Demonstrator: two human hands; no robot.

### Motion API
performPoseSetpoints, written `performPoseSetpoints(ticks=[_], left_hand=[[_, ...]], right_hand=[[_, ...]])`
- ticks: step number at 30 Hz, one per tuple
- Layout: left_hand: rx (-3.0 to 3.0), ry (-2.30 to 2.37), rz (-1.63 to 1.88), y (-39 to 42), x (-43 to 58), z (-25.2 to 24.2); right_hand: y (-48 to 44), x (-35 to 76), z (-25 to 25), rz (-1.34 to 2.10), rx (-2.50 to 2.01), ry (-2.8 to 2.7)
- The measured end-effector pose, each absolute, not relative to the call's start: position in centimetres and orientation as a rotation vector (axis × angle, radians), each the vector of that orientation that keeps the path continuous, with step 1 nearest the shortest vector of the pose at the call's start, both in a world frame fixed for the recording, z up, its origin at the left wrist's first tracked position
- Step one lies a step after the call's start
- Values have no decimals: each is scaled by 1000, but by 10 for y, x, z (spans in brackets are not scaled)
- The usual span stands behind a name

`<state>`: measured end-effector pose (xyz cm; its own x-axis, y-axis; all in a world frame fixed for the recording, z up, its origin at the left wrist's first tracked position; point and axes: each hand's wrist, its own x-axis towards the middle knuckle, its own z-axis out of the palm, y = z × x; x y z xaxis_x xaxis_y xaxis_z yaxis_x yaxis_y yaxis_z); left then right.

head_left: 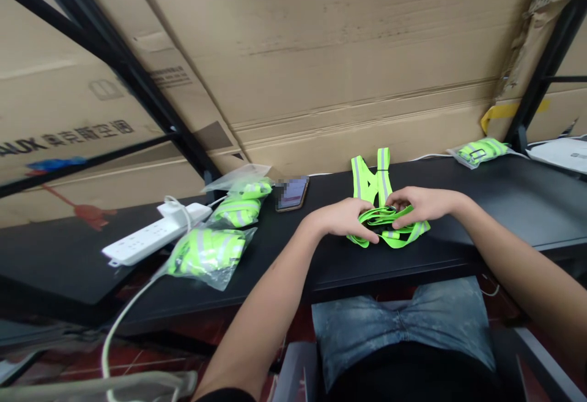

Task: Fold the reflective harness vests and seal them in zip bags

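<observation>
A neon-green reflective vest made of straps with silver stripes lies on the black table in front of me. Its two upper straps stretch toward the cardboard, while the lower straps are gathered in a loose bundle between my hands. My left hand grips the left side of the bundle, its thumb along the near side and its fingers partly hidden behind the straps. From the right, my right hand holds the bundle's other side with bent fingers. Dark parts show in the middle of the bundle, too small to make out.
Bagged green reflective vests lie at the left, beside a white power strip with a cable. A phone rests near the back edge. Another bagged vest and a white device sit at the right. Black frame posts flank the cardboard.
</observation>
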<state>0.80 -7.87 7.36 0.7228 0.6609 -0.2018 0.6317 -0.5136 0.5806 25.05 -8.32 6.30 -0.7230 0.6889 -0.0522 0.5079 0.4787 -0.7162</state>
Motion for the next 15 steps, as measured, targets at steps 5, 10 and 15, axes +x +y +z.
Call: performPoseSetpoints(ticks=[5,10,15], left_hand=[[2280,1013,347,-98,-4,74],[1920,1080,1006,-118,-32,66],[1770,1158,1211,-151,-74,48]], right_hand=[[-95,258,66,1101,-1011,-2494],[-113,279,54,798,-938,-2068],[-137,304,47,425,-1033,-1990]])
